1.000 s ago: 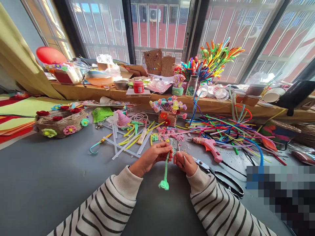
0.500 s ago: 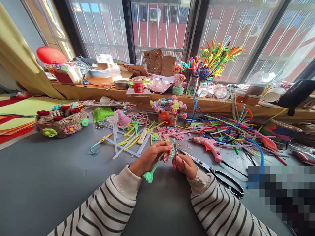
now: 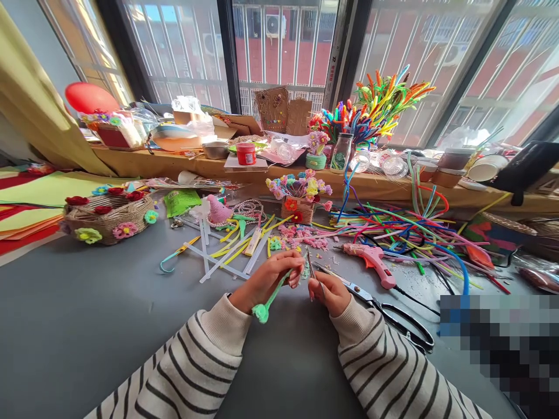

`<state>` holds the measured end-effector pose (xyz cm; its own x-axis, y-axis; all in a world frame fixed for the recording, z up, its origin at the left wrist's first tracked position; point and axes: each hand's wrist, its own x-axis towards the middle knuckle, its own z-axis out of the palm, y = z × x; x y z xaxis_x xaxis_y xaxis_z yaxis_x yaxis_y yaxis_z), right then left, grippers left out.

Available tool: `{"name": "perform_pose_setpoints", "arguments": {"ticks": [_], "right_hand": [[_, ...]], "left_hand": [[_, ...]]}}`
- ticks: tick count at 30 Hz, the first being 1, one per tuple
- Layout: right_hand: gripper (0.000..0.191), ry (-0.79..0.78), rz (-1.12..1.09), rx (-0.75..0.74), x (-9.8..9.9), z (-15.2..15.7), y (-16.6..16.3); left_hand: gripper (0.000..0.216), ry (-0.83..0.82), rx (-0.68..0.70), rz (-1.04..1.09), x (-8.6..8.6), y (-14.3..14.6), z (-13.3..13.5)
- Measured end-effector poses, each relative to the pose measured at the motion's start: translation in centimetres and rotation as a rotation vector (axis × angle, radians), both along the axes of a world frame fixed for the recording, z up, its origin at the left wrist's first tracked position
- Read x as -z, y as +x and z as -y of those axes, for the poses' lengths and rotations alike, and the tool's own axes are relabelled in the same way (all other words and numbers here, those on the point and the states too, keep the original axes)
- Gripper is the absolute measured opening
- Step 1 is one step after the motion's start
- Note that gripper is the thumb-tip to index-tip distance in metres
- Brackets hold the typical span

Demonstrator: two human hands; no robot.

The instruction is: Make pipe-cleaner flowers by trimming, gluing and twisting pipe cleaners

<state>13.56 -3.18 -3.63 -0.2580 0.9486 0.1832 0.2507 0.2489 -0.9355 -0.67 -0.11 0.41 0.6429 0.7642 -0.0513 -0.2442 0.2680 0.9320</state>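
Your left hand is closed on a green fuzzy stem, held above the grey table — its rounded head hangs close to that hand. Your right hand is clamped on small scissors, pointing up just beside the left hand; whether they touch the stem, I cannot tell. Large scissors lie beside your right hand — near the pink glue gun

A single head-worn camera looks forward and down — from near above the left hand and right hand, just below mid-frame. It faces across the table to the windows beyond.
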Motion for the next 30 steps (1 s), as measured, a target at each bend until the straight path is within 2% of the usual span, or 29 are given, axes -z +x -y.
{"name": "perform_pose_setpoints", "arguments": {"ticks": [6,13,17,30], "right_hand": [[0.045,0.041,0.014,0.036,-0.01,-0.07,0.03],[0.050,-0.023,-0.101,-0.069,0.11,0.11,0.23],[0.050,-0.033,-0.096,-0.109,0.25,0.12,0.21],[0.048,-0.023,-0.031,-0.045,-0.54,0.19,0.02]], "left_hand": [[0.017,-0.020,-0.006,0.060,0.04,-0.09,-0.22],[0.019,-0.089,0.072,0.121,-0.47,-0.31,-0.04],[0.020,-0.105,0.085,0.123,-0.60,-0.35,0.11],[0.019,-0.069,0.060,0.094,-0.53,-0.26,0.10]]}}
